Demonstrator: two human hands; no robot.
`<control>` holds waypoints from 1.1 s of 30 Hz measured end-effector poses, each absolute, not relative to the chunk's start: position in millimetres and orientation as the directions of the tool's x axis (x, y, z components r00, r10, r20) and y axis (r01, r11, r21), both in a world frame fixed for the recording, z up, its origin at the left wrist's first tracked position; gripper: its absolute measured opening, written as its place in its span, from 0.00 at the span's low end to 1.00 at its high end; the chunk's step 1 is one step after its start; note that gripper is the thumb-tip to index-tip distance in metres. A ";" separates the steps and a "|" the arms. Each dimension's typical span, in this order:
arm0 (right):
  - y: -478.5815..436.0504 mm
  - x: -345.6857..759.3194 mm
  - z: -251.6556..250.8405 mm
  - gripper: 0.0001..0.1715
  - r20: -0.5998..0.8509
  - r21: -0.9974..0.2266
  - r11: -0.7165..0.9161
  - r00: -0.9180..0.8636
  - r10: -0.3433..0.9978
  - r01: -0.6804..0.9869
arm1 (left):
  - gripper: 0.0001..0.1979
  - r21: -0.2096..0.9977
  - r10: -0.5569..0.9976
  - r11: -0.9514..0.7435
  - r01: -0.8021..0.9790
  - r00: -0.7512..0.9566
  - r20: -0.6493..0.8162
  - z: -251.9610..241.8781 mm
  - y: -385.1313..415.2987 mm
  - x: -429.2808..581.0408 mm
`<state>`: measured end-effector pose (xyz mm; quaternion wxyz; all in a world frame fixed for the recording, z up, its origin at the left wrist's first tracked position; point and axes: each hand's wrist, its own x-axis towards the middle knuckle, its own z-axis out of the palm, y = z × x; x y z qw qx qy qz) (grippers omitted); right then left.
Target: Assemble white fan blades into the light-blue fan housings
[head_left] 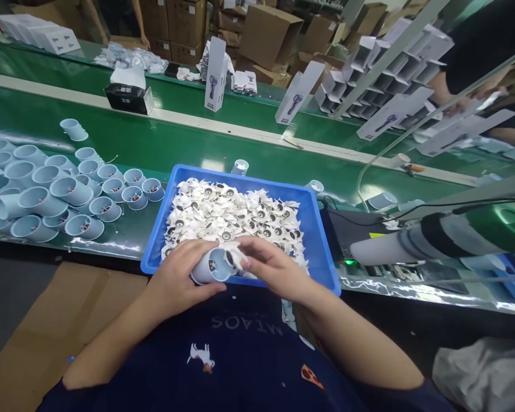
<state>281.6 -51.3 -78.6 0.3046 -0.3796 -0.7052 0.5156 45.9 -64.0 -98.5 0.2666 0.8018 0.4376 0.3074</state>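
Cardboard cartons (268, 37) pile up behind two long, glossy green work surfaces (124, 154), with upright white printed boxes (216, 74) standing on the farther one. A co-worker's arm (442, 86) reaches in at the upper right, well apart from the person's own hands. On the nearer surface sits a shallow blue plastic tray (321, 246), heaped with crinkly white paper scraps (236, 217), many showing small round dark-and-silver centers. Just above the tray's near edge, the left hand (175, 274) curls around a smooth, pale blue plastic cup (212, 266), which lies on its side with its round mouth toward the right. The right hand (274, 269) pinches a white paper scrap (234, 254) against that mouth. More matching cups (47, 194) crowd together on the surface to the left of the tray, most lying tilted.
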 end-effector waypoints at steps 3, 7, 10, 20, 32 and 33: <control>-56.8 271.5 -67.6 0.10 0.190 -0.766 0.458 -0.521 0.832 0.451 | 0.24 0.550 0.774 -0.633 0.544 0.457 0.438 -98.9 -65.6 54.8; -54.7 266.3 -58.6 0.09 0.229 -0.563 0.580 -0.563 0.794 0.589 | 0.21 0.421 0.712 -0.679 0.601 0.403 0.574 -95.6 -70.6 61.4; -53.7 276.5 -53.3 0.08 0.240 -0.631 0.570 -0.565 0.789 0.526 | 0.26 0.436 0.732 -0.664 0.607 0.411 0.543 -93.5 -69.5 59.3; -69.1 302.6 -59.6 0.15 0.572 -0.348 0.723 -0.475 0.669 0.597 | 0.32 0.450 0.752 -0.659 0.603 0.500 0.431 -85.0 -42.4 55.0; -97.5 362.5 -80.5 0.07 0.736 -0.347 0.792 -0.378 0.562 0.503 | 0.24 0.309 0.981 -0.160 0.937 0.115 0.158 -37.1 146.2 77.0; -98.3 363.1 -82.3 0.06 0.747 -0.309 0.808 -0.398 0.532 0.501 | 0.22 0.298 0.988 -0.136 0.945 0.108 0.109 -36.6 160.6 73.3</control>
